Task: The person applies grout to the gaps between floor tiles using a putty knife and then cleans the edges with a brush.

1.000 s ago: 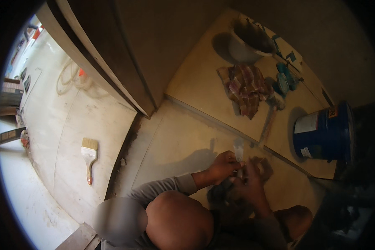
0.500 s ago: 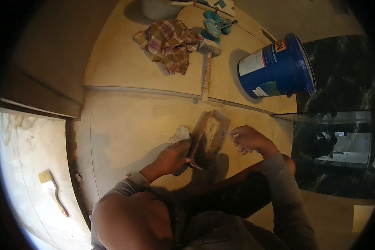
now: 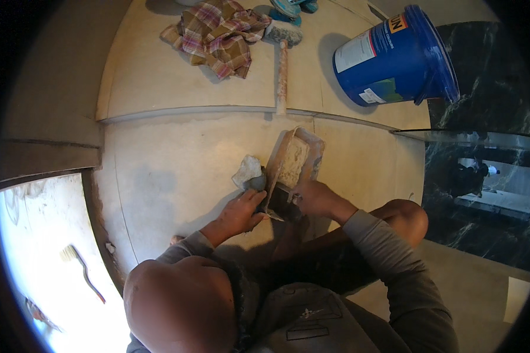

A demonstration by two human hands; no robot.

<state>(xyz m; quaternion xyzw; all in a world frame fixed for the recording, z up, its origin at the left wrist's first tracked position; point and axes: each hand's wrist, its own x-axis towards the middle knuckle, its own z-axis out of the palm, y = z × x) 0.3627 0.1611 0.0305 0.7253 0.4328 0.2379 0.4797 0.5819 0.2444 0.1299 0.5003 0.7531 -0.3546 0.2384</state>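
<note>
A long, narrow mortar trough (image 3: 321, 154), its rim crusted with pale plaster, stands on the floor in front of me. Pale mix lies in its far half, and the near end is in dark shadow. My left hand (image 3: 237, 213) grips the trough's near left side with fingers curled. Just beyond those fingers are a dark grey piece (image 3: 258, 181), kind unclear, and a crumpled whitish lump (image 3: 248, 169). Over the near right rim, my right hand (image 3: 321, 201) is closed, fingers dipping inside the trough; whatever they hold is hidden.
A blue paint bucket (image 3: 383, 62) stands far right, by a dark marble panel (image 3: 477, 76). Beyond a low floor step lie a checked cloth (image 3: 218, 35) and a plaster-smeared tool with a long handle (image 3: 282, 79). At left, a brush (image 3: 79, 267) lies on a brightly lit surface.
My right hand has moved left from beside the trough to over its near end, fingers now inside. The left hand stays at the trough's left side. The view has shifted slightly.
</note>
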